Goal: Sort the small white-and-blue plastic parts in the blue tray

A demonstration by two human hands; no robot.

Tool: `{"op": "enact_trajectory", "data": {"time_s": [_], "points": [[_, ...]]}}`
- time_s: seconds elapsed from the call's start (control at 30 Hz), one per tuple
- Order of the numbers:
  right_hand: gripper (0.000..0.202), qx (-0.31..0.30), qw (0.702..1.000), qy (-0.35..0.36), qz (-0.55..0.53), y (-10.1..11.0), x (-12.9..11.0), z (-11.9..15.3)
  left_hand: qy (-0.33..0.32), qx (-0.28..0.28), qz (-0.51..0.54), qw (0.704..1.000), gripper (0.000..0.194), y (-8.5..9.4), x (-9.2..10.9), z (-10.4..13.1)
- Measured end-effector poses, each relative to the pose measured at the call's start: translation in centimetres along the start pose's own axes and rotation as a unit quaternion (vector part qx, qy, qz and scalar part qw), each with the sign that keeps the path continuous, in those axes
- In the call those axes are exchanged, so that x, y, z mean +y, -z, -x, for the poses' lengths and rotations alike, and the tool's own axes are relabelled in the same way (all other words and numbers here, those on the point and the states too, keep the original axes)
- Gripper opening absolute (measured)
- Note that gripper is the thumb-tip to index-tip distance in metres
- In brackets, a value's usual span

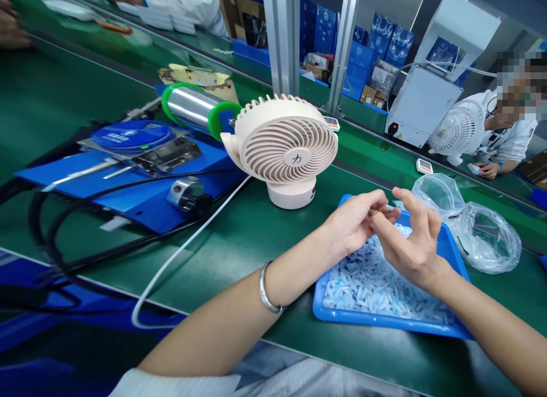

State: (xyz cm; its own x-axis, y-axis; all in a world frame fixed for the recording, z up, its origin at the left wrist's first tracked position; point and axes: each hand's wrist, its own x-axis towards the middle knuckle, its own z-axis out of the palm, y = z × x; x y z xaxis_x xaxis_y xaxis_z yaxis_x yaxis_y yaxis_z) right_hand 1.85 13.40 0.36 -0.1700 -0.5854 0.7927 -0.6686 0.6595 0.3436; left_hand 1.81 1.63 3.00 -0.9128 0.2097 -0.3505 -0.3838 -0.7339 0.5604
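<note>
Above a blue tray (384, 322) full of small white and light-blue pieces, my two hands come together. My left hand (356, 220) has its fingers curled, with a small pale piece at the fingertips. Close beside it, my right hand (410, 237) reaches across with its thumb touching or nearly touching the left fingers and its index finger raised. Whatever lies between the hands is too small to make out fully. The small pieces (376, 283) fill the tray below my wrists.
A pale pink fan (294, 152) stands left of the tray. Further left lies a blue machine (145, 197) with a metal roller (192, 106) and cables. Clear plastic bags (487, 237) sit right of the tray. Another person (508, 129) works across the bench.
</note>
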Motion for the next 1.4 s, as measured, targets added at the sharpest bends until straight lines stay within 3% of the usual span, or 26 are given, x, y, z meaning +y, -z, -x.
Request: {"op": "enact_trajectory", "data": {"time_s": [0.2,0.37,0.47,0.57,0.73,0.9,1.0,1.17,1.4], "points": [[0.017,-0.029,0.997,0.025,-0.061,0.3,-0.4,-0.3,-0.025,0.02,0.035,0.999,0.025,0.7,0.3,-0.4],[0.027,-0.161,0.98,-0.002,-0.121,-0.9,-0.5,1.3,-0.046,0.075,0.084,0.993,0.022,0.7,0.6,-0.4],[0.02,-0.256,0.957,0.01,-0.134,-2.3,-0.4,2.3,-0.032,0.092,0.101,0.99,0.017,0.6,0.6,-0.3],[0.014,-0.329,0.935,0.039,-0.125,-3.1,-0.5,2.9,-0.023,0.09,0.108,0.99,0.015,0.5,0.5,-0.3],[0.013,-0.397,0.91,0.065,-0.1,-2.9,-0.8,2.5,-0.009,0.077,0.117,0.99,0.015,0.5,1.2,0.0],[0.018,-0.457,0.884,0.026,-0.1,-2.8,-0.8,1.9,-0.07,0.043,0.16,0.984,0.014,0.7,2.4,0.6],[0.018,-0.444,0.889,0.008,-0.117,-3.1,-0.9,2.0,-0.043,0.062,0.147,0.986,0.014,0.6,1.7,0.5],[0.019,-0.339,0.924,-0.028,-0.176,-2.5,-0.8,1.6,-0.031,0.065,0.141,0.987,0.013,0.5,0.8,0.1],[0.019,-0.233,0.911,-0.016,-0.34,0.5,-1.4,-0.2,-0.03,0.081,0.098,0.991,0.017,0.5,0.7,-0.1]]}}
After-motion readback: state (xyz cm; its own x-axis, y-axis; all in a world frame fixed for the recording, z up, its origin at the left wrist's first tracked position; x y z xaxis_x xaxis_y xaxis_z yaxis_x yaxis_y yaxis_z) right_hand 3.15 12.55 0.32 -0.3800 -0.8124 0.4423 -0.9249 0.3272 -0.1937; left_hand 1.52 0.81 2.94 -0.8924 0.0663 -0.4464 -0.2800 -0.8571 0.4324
